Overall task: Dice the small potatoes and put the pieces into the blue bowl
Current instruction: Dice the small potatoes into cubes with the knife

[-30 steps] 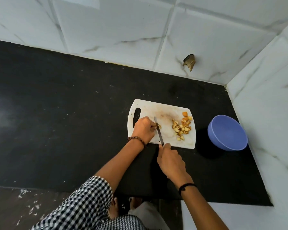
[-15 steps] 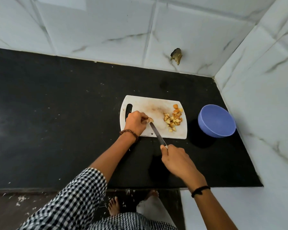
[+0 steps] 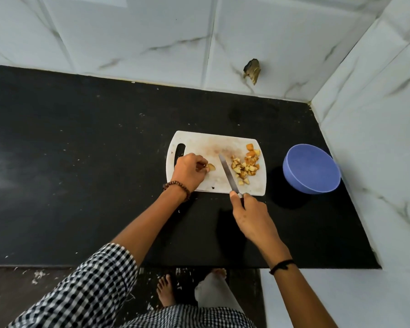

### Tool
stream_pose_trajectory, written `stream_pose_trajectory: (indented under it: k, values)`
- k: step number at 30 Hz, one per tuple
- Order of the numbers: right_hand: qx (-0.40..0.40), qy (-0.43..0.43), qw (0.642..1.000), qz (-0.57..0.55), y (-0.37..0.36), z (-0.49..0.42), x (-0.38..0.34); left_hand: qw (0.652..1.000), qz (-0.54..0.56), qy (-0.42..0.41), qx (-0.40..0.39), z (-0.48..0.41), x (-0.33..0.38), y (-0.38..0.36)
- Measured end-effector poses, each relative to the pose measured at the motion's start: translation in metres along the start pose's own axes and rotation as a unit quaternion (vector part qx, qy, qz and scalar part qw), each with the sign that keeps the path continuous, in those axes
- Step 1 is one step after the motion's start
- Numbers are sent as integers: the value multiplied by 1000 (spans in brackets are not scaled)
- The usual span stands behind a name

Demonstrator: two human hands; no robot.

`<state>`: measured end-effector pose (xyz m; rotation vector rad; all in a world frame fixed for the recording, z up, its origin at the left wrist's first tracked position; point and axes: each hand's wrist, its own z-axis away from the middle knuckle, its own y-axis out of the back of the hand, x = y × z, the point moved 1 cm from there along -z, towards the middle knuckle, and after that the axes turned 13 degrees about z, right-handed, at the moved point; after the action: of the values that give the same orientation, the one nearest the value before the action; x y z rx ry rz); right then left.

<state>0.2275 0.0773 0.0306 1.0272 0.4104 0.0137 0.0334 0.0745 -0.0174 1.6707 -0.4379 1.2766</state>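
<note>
1. A potato piece (image 3: 211,166) lies on the cutting board (image 3: 223,142), near its left end beside the handle slot. The left hand (image 3: 189,172) has its fingers (image 3: 200,165) curled, pinching the piece from its left side.
2. The right hand (image 3: 251,214) is wrapped round the handle of the knife (image 3: 227,172) at the board's near edge. The blade slants across mid-board, clear of the held piece.
3. The diced pieces (image 3: 246,165) are heaped at the board's right end. The blue bowl (image 3: 310,169) sits apart, by the right edge of the surface (image 3: 81,162). Nothing shows inside it.
4. Judgement: the piece is small, light and firm. Its cut faces are probably damp and slick, and its rounded skin side is apt to rock. Best to seat a flat face down and pin it from the end away from the blade, fingertips tucked.
5. Judgement: the dice are loose and will scatter. Best to gather them between blade flat and palm, or tip the board over the bowl.
</note>
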Motion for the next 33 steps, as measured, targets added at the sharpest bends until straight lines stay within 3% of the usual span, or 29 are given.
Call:
stream_pose_trajectory:
  k: [8, 19, 33]
  values:
    - [-47, 24, 999, -5, -15, -11, -5, 999, 16, 22, 23, 2, 7, 2]
    - [11, 37, 999, -13, -11, -25, 3, 997, 45, 63, 14, 8, 0, 8]
    - [-7, 48, 999, 12, -25, -25, -7, 999, -33, -41, 1, 7, 1, -2]
